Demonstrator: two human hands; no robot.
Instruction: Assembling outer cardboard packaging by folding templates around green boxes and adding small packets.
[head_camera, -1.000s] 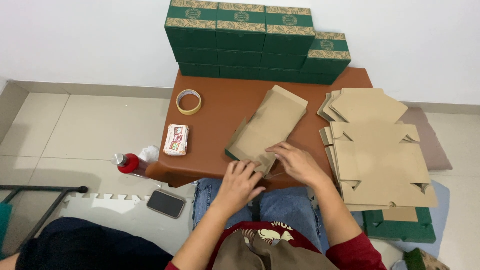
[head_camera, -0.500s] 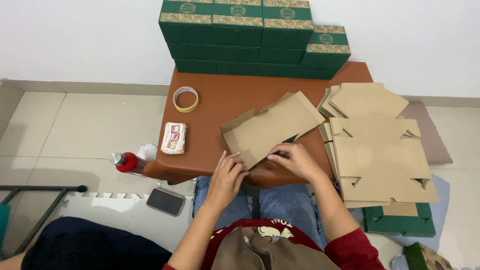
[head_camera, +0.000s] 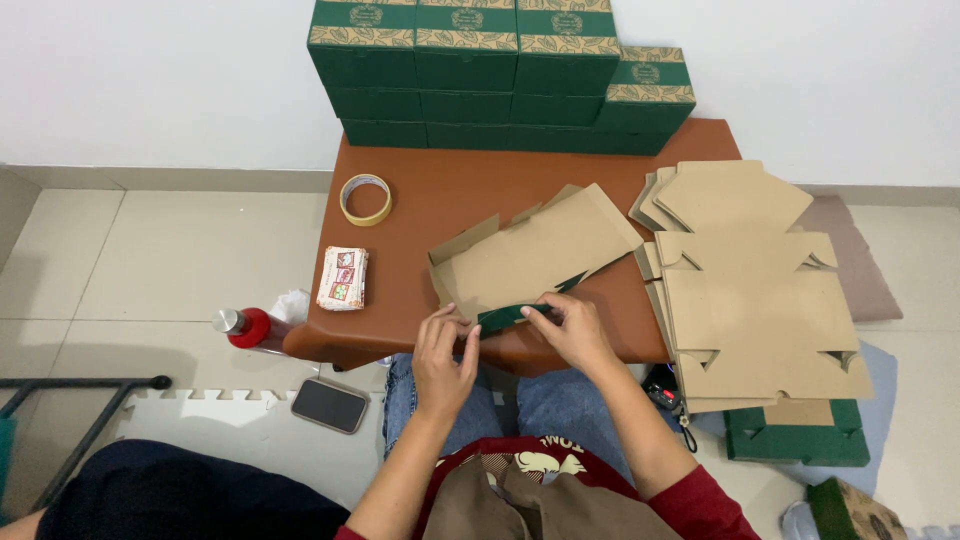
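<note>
On brown table (head_camera: 420, 215), L hand (head_camera: 443, 352) & R hand (head_camera: 570, 322) both pinch cardboard box blank's (head_camera: 535, 250) green flap.

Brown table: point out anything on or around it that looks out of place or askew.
The stack of flat cardboard cutouts juts past the brown table at its right edge, fanned unevenly. A phone and a red bottle lie on the floor. The cardboard sheet under both hands sits at a slant.

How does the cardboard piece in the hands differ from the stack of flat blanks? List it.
The cardboard piece is partly folded, with flaps raised and green showing at its near edge; the flat blanks lie unfolded, brown side up. The piece is single and held by both hands; the blanks are stacked, untouched. Both are brown cardboard.
</note>
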